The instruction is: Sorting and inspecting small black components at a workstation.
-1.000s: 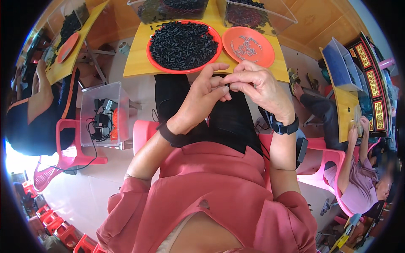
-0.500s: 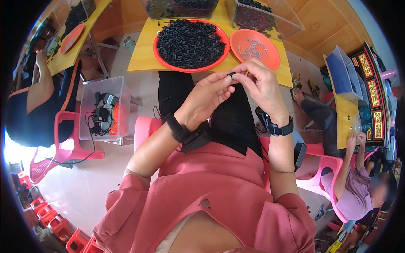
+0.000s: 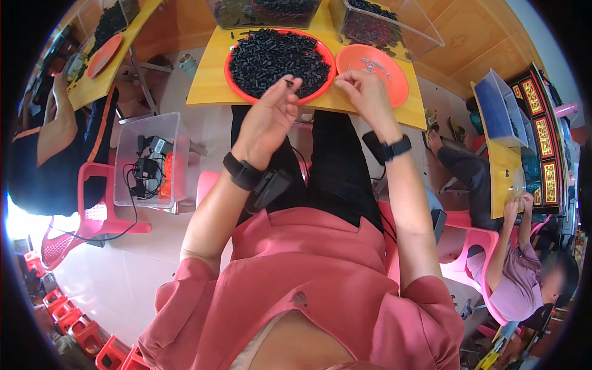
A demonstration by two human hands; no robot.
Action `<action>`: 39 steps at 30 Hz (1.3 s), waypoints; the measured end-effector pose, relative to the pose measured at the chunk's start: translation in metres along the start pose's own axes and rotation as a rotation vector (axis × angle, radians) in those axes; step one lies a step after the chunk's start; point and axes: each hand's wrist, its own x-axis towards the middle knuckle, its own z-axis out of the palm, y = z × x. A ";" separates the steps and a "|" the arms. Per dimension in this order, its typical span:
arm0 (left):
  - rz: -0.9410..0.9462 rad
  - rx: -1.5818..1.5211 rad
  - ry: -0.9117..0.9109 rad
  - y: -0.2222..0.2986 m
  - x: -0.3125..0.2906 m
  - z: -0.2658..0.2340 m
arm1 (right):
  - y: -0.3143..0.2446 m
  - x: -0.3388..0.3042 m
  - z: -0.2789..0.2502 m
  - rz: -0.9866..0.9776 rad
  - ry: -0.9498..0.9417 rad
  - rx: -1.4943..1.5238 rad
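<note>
My left hand (image 3: 268,123) is raised at the near edge of a red round tray (image 3: 227,77). A small black part (image 3: 289,84) shows between its fingertips. The tray is heaped with short black plastic pieces (image 3: 277,61). My right hand (image 3: 369,95) hovers over the near left side of an orange plate (image 3: 398,86), thumb and fingertips pinched together. Whatever those fingertips may hold is too small to make out. Thin silvery pieces (image 3: 375,68) lie on the plate, partly hidden by this hand.
Clear bins of black parts (image 3: 265,15) stand at the back of the yellow table (image 3: 206,86). To the left, a clear box (image 3: 123,160) holds cables and adapters. Other people sit at tables on both sides; one person (image 3: 515,265) on the right has both hands raised.
My hands have parted from where they met over my lap. The left went left and up toward the red tray, the right up to the orange plate.
</note>
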 end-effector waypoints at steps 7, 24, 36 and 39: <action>0.001 -0.062 0.025 0.021 0.005 -0.012 | 0.011 0.041 0.022 0.034 -0.231 -0.259; -0.026 -0.064 0.094 0.021 0.013 -0.022 | 0.001 0.053 0.019 0.070 -0.380 -0.359; -0.047 -0.055 0.124 0.018 0.016 -0.028 | 0.012 0.057 0.029 0.016 -0.244 -0.151; -0.045 -0.050 0.107 0.018 0.017 -0.029 | 0.013 0.057 0.025 0.038 -0.278 -0.207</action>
